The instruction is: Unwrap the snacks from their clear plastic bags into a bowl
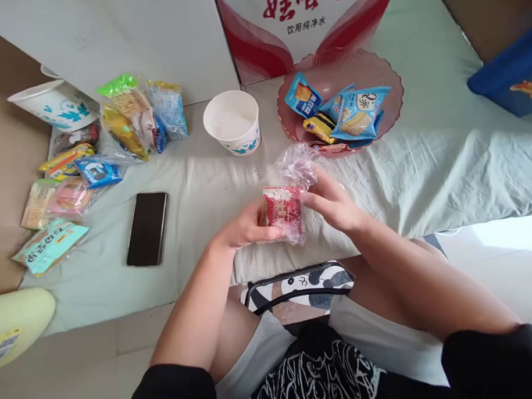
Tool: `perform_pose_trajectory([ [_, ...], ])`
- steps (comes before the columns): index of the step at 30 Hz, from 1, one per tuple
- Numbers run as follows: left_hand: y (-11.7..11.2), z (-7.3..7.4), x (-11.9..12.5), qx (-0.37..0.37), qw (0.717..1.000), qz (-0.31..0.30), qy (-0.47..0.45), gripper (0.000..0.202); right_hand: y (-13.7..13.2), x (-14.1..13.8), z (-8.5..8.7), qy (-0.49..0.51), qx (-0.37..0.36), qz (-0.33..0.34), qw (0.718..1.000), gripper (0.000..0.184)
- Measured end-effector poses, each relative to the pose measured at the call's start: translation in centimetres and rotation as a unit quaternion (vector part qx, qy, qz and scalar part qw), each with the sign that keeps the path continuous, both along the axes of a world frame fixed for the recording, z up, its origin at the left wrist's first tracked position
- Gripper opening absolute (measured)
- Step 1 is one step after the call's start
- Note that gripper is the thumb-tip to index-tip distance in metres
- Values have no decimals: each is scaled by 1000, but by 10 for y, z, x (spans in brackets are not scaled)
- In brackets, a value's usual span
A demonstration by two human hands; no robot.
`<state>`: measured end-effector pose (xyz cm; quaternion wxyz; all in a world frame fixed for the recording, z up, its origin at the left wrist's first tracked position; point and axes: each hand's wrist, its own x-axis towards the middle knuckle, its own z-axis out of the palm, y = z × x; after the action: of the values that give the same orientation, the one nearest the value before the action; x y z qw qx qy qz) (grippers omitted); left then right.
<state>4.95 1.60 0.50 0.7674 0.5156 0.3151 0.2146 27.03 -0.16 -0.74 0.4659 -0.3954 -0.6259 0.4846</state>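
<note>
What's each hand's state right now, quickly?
Left hand: closed, holding the red rectangular printed packet.
Right hand: at the packet's crumpled clear plastic wrap; whether closed, cannot be told.

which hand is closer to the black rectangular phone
Left. The left hand holds the red square packet in clear plastic wrap, to the right of the phone; the right hand is farther off, at the wrap's right side.

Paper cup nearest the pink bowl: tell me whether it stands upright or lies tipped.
Upright: the paper cup has its mouth facing up and base down on the green cloth.
</note>
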Motion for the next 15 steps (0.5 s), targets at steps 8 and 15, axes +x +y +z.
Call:
perform_pose_trajectory([
  [8,-5,-14,1,-18,985,173,11,96,-4,-9,1,-205,226,-5,952,36],
  [15,4,-11,-13,65,954,291,-20,55,-10,-16,10,-300,227,-44,925,32],
])
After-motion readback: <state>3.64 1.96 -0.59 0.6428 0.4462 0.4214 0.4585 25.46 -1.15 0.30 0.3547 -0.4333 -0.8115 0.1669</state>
